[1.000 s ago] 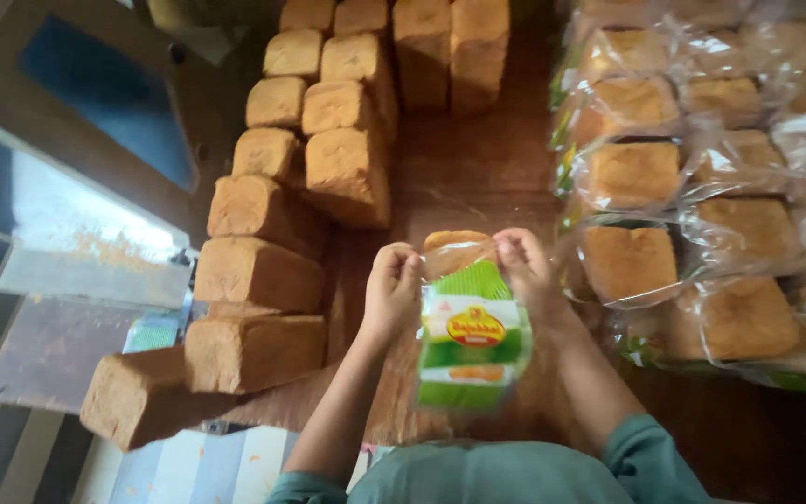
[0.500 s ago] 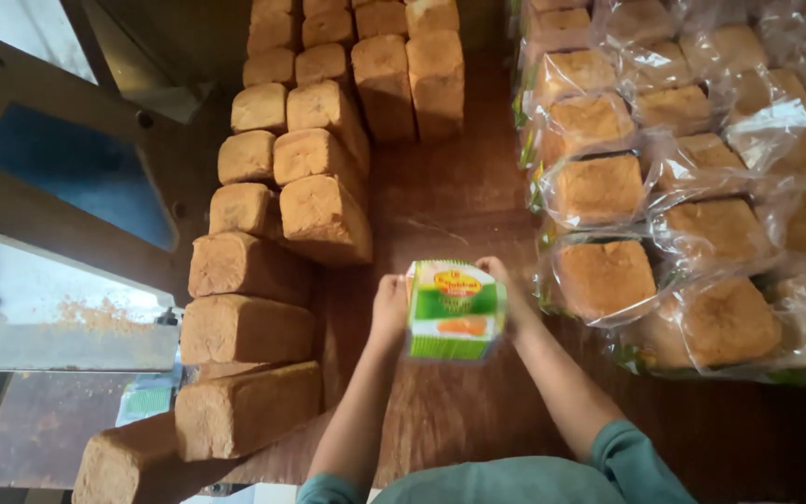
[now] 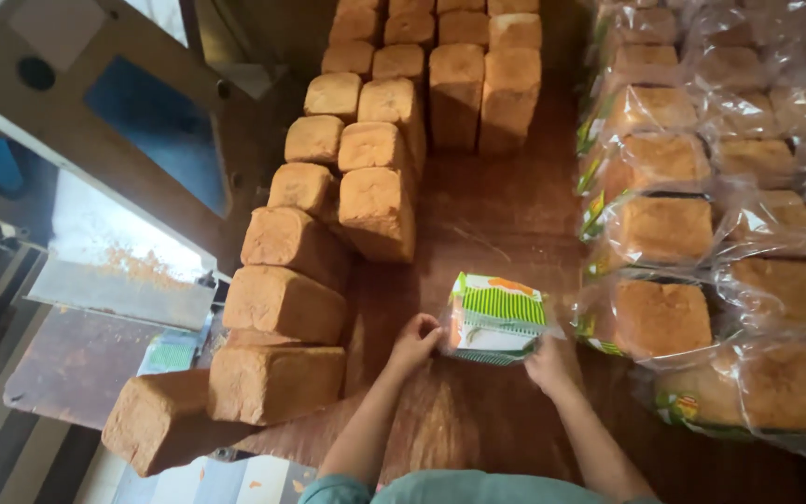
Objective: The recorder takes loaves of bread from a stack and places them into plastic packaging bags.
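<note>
A bagged loaf (image 3: 496, 317) in a green and white printed plastic wrapper sits on the dark wooden table (image 3: 506, 205). My left hand (image 3: 414, 341) grips its near left corner. On the loaf's near right side, my right hand (image 3: 550, 362) holds the bag's edge. The loaf stands just left of a row of bagged loaves (image 3: 664, 317).
Several bare brown loaves (image 3: 282, 303) stand in rows along the left and at the back (image 3: 478, 84). Bagged loaves in clear plastic (image 3: 748, 205) fill the right side. A metal machine with a tray (image 3: 123, 271) is beyond the table's left edge.
The bagged loaf was held up in front of me with its open end in my fingers. It has since come down onto the table, beside the bagged row, with both hands still on it.
</note>
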